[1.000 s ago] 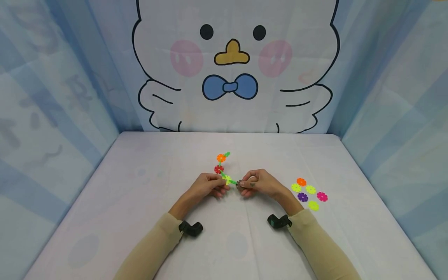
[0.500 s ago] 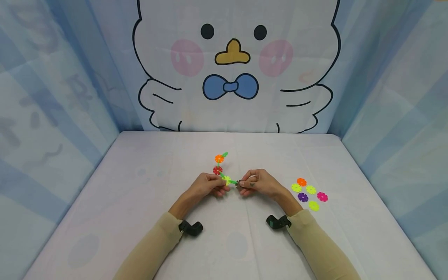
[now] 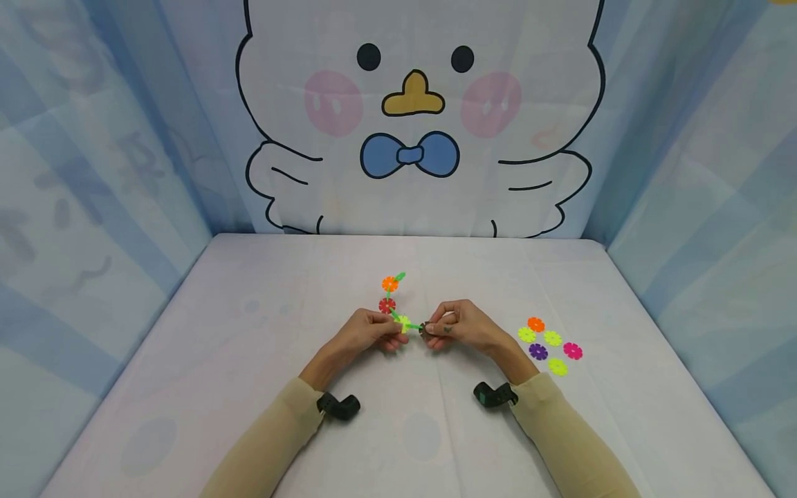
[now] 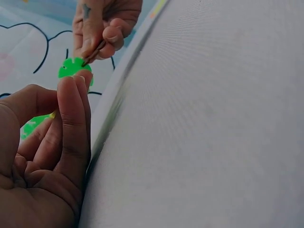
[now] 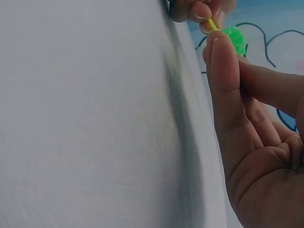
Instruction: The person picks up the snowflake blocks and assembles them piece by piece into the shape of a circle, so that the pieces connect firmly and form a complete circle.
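In the head view, a chain of interlocking plastic snowflake discs runs up from between the hands. My left hand (image 3: 369, 329) pinches its yellow disc (image 3: 405, 323) between thumb and fingers. A brown disc (image 3: 425, 330) is pinched by my right hand (image 3: 459, 325), mostly covered by the fingers. Between these two sits a green disc (image 4: 69, 67), edge-on from above; in the left wrist view the brown disc (image 4: 95, 52) meets its notched edge. Beyond the left fingertips, the chain continues through a red disc (image 3: 387, 306) and an orange disc (image 3: 389, 284), with green ones linking them.
Several loose discs lie to the right of my right hand, among them an orange one (image 3: 536, 324), a purple one (image 3: 538, 352) and a pink one (image 3: 573, 351). The white table (image 3: 249, 387) ends at a curtain with a cartoon print.
The chain's far end, with the orange and red discs, has shifted slightly left and toward me. Both hands stay almost in place, keeping their pinch.
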`<state>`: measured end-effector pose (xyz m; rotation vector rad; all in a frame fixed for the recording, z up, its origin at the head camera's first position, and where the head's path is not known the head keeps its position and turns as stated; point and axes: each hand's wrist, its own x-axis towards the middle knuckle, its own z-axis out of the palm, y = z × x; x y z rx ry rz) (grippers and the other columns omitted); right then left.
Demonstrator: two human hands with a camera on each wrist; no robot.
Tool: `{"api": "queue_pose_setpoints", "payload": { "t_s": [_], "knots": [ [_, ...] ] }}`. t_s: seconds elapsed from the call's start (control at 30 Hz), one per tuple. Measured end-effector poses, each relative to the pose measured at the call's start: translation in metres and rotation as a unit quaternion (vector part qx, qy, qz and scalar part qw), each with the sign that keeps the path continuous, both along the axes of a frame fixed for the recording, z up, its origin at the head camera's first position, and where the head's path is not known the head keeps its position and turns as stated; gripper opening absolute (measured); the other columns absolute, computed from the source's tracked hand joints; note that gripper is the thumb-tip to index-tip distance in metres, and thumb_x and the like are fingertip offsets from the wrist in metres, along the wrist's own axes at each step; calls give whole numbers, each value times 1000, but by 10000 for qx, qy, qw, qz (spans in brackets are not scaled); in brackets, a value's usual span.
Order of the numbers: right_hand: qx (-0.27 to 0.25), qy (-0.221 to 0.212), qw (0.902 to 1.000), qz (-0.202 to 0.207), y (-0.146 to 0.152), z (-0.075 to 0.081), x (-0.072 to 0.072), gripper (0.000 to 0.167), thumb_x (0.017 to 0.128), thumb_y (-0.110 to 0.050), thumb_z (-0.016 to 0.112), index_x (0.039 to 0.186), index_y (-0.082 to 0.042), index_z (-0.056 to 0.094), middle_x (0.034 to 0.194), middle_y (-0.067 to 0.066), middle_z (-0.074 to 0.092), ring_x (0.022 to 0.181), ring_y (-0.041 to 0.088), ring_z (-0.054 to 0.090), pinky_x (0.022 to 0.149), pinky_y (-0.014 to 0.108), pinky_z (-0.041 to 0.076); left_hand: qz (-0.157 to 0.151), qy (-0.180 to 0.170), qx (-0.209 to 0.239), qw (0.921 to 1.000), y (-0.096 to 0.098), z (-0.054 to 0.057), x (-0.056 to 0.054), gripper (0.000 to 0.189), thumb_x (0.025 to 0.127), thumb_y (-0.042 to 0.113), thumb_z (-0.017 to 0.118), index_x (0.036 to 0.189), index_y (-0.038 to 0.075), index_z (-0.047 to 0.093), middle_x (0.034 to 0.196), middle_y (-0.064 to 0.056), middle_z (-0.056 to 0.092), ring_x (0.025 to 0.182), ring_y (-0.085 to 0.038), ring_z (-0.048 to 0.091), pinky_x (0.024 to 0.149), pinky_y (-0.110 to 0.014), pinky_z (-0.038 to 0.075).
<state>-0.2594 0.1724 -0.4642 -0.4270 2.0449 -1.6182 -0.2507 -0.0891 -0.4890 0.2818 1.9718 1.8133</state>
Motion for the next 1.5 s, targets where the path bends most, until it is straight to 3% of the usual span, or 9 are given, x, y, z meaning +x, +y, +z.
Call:
{"api": "queue_pose_setpoints", "payload": {
  "t_s": [0.5,0.87,1.13,1.3,1.5],
  "knots": [
    [107,63,9999,18,-2,-3,1,16,101,-4,70,107,8,62,95,21,81,75,16,78,74,33,67,127,-12,-78,9999,1,0,1,23,102,11,68,110,-9,75,88,-9,83,68,-9,72,68,-23,63],
    [-233,3,9996,-140,-4,-7,2,11,102,-1,68,106,8,62,91,14,82,76,14,78,72,30,67,86,-23,-16,10000,1,4,2,25,102,9,68,113,-12,74,88,-9,83,68,-8,72,68,-23,63],
    [-177,74,9998,-110,-4,-6,3,13,102,-2,68,107,9,62,95,20,82,76,15,79,73,32,67,141,-19,-91,9999,3,3,2,23,102,10,68,110,-10,75,89,-11,83,68,-9,72,68,-24,63],
    [-50,-17,9997,-228,-3,-4,2,21,100,-10,73,109,8,65,95,20,82,74,15,79,74,33,68,328,-65,7,9994,6,2,1,19,103,12,67,105,-5,74,87,-6,80,68,-9,70,67,-24,63],
    [159,-102,9997,-147,0,0,0,26,100,-12,73,115,10,73,97,16,82,76,15,77,74,32,67,578,-100,237,9980,6,0,-1,21,106,16,66,112,-4,69,87,0,73,68,-8,69,67,-23,63]
  ]
}}
